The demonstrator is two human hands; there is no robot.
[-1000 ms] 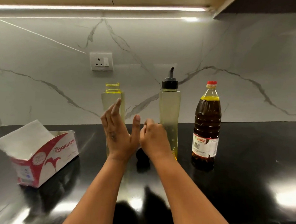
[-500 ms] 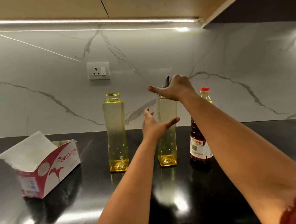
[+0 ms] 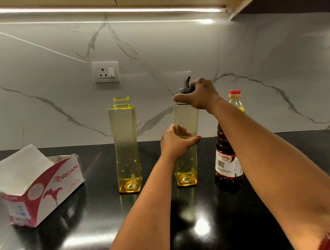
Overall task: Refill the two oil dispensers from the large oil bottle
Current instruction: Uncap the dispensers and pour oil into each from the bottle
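Right hand (image 3: 200, 97) grips the spout cap (image 3: 185, 87); left hand (image 3: 175, 142) grips that dispenser (image 3: 186, 163) at mid-body on the bench (image 3: 251, 212). A hard twist could tip it into the capless dispenser (image 3: 126, 142) or oil bottle (image 3: 227, 155) beside.
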